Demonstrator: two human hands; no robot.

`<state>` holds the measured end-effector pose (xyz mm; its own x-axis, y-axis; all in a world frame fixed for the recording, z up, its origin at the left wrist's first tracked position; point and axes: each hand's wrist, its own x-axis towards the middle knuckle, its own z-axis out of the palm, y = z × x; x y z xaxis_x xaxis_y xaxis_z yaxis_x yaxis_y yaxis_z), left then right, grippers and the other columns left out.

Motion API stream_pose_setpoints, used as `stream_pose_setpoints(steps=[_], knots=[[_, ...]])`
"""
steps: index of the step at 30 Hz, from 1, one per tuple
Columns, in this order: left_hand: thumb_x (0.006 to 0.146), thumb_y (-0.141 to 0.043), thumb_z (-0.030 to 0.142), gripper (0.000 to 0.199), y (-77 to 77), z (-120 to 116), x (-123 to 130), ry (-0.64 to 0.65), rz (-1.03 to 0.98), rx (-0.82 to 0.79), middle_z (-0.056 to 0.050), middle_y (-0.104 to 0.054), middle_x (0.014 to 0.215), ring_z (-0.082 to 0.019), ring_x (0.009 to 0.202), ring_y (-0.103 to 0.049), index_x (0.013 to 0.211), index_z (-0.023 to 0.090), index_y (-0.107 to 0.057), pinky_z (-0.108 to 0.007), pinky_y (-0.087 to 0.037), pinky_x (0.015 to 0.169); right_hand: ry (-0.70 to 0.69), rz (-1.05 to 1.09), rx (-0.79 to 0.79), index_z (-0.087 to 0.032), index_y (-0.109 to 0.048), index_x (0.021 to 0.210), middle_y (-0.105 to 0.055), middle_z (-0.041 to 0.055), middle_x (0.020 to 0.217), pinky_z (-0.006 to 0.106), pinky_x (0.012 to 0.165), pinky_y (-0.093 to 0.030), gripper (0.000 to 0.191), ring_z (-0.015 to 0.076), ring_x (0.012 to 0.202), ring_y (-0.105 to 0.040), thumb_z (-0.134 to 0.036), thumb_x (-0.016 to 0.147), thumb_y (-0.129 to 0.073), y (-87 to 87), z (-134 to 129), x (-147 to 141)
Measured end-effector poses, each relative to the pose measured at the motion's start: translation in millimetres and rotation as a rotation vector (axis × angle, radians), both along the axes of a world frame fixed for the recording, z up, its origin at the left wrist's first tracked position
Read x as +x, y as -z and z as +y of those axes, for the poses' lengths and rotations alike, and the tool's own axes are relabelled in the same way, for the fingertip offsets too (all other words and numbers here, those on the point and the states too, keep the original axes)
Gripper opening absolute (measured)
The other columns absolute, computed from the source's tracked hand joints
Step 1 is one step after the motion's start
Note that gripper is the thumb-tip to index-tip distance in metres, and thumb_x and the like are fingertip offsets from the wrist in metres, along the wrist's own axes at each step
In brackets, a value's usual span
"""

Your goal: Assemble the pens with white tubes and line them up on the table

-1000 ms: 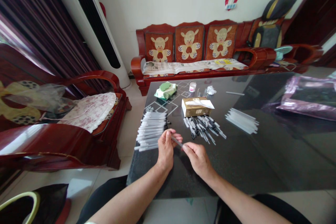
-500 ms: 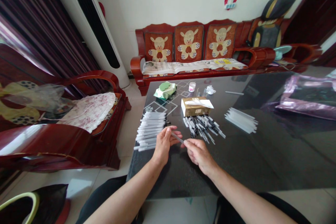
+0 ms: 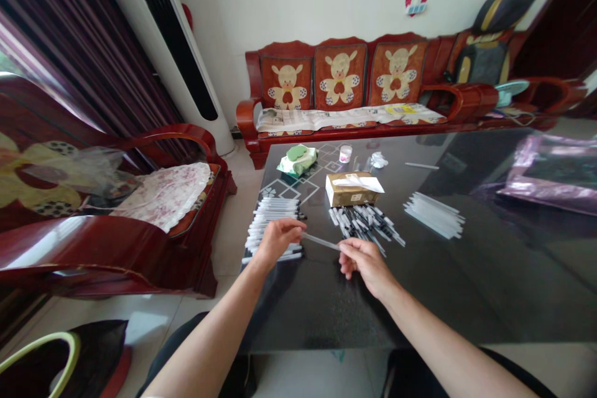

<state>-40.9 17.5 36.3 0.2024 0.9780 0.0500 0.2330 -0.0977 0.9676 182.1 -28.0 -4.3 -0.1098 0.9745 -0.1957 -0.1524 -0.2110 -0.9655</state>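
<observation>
A slim translucent pen barrel [image 3: 321, 240] stretches between my two hands, slightly tilted, above the dark table. My right hand [image 3: 366, 264] pinches its right end between thumb and fingertips. My left hand [image 3: 280, 240] has its fingers closed at the other end, partly covering it. Below and behind my left hand lies a row of whitish pens [image 3: 273, 214], some showing black ends. A loose heap of black-and-white pen parts [image 3: 361, 222] is just beyond my right hand. Farther right rests a stack of translucent barrels [image 3: 435, 216].
A gold tissue box [image 3: 353, 194] stands behind the heap. Toward the table's far side are a green wipes pack [image 3: 297, 160], a small cup [image 3: 345, 154], crumpled tissue [image 3: 379, 160] and a single barrel [image 3: 422, 165]. Pink shiny packaging [image 3: 550, 174] lies at right on the table [image 3: 448, 286].
My left hand has turned from palm-up to fingers closed at the barrel's left end. My right hand has shifted slightly right, and more of the barrel shows between the hands.
</observation>
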Motion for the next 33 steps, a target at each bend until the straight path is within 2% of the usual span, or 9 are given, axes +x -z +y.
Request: stream_pose_setpoints(steps=[4, 6, 8, 10, 13, 18, 21, 28, 33], knots=[[0.081, -0.058, 0.025, 0.020, -2.1, -15, 12, 0.184, 0.425, 0.392, -0.005, -0.068, 0.099, -0.018, 0.095, -0.059, 0.096, 0.022, -0.070, -0.030, -0.043, 0.088, -0.009, -0.043, -0.013, -0.012, -0.059, 0.078, -0.060, 0.0009, 0.057, 0.019, 0.033, -0.041, 0.029, 0.0116, 0.042, -0.056, -0.041, 0.075, -0.062, 3.7, 1, 5], [0.083, -0.056, 0.024, 0.023, 0.4, -24, 23, 0.276, 0.565, 0.476, -0.004, -0.067, 0.099, -0.018, 0.095, -0.059, 0.102, 0.023, -0.068, -0.032, -0.040, 0.092, -0.031, -0.060, -0.030, -0.012, -0.059, 0.079, -0.060, 0.0009, 0.056, 0.019, 0.033, -0.040, 0.028, 0.0120, 0.042, -0.056, -0.040, 0.075, -0.062, 4.4, 0, 5], [0.084, -0.054, 0.024, 0.022, 3.2, -29, 32, 0.300, 0.685, 0.514, -0.005, -0.067, 0.093, -0.018, 0.092, -0.059, 0.102, 0.024, -0.068, -0.036, -0.036, 0.096, -0.053, -0.069, -0.046, -0.012, -0.059, 0.078, -0.060, 0.0007, 0.056, 0.019, 0.032, -0.040, 0.027, 0.0121, 0.042, -0.056, -0.039, 0.075, -0.063, 3.9, 0, 4], [0.086, -0.051, 0.024, 0.022, 4.3, -29, 34, 0.303, 0.754, 0.510, -0.005, -0.066, 0.089, -0.017, 0.089, -0.059, 0.100, 0.024, -0.068, -0.034, -0.037, 0.094, -0.074, -0.065, -0.057, -0.012, -0.059, 0.079, -0.061, 0.0011, 0.056, 0.019, 0.033, -0.041, 0.028, 0.0124, 0.042, -0.057, -0.039, 0.075, -0.063, 2.3, 0, 2], [0.088, -0.047, 0.023, 0.024, 0.2, -20, 22, 0.268, 0.808, 0.459, -0.005, -0.064, 0.087, -0.016, 0.086, -0.059, 0.098, 0.024, -0.069, -0.027, -0.042, 0.082, -0.075, -0.068, -0.061, -0.012, -0.059, 0.087, -0.062, 0.0014, 0.057, 0.019, 0.033, -0.042, 0.031, 0.0126, 0.043, -0.058, -0.041, 0.076, -0.061, 0.0, 0, 3], [0.087, -0.047, 0.023, 0.024, -14.3, 6, -24, 0.004, 0.980, 0.357, -0.006, -0.064, 0.093, -0.018, 0.092, -0.059, 0.098, 0.024, -0.069, -0.025, -0.041, 0.081, -0.053, -0.131, -0.050, -0.012, -0.060, 0.091, -0.060, 0.0002, 0.056, 0.017, 0.032, -0.039, 0.032, 0.0108, 0.040, -0.056, -0.042, 0.078, -0.058, 0.1, 1, 8], [0.085, -0.050, 0.023, 0.022, -17.4, 18, -44, -0.095, 1.070, 0.303, -0.006, -0.065, 0.096, -0.019, 0.094, -0.059, 0.096, 0.025, -0.070, -0.026, -0.041, 0.082, -0.062, -0.144, -0.043, -0.012, -0.060, 0.089, -0.060, 0.0000, 0.055, 0.017, 0.032, -0.039, 0.031, 0.0104, 0.040, -0.056, -0.041, 0.079, -0.057, 1.1, 1, 9], [0.082, -0.054, 0.021, 0.022, -5.5, 27, -51, -0.098, 1.133, 0.257, -0.006, -0.066, 0.099, -0.020, 0.097, -0.059, 0.096, 0.025, -0.070, -0.027, -0.041, 0.084, -0.089, -0.169, -0.040, -0.013, -0.059, 0.088, -0.060, -0.0007, 0.054, 0.017, 0.031, -0.037, 0.030, 0.0104, 0.038, -0.055, -0.041, 0.079, -0.054, 4.7, -1, 11], [0.078, -0.055, 0.016, 0.024, 5.1, 31, -56, -0.084, 1.134, 0.298, -0.005, -0.066, 0.100, -0.021, 0.096, -0.060, 0.094, 0.026, -0.070, -0.028, -0.043, 0.082, -0.216, -0.306, -0.053, -0.014, -0.060, 0.085, -0.060, -0.0003, 0.055, 0.016, 0.030, -0.034, 0.029, 0.0095, 0.037, -0.053, -0.041, 0.079, -0.052, 7.3, -3, 7]])
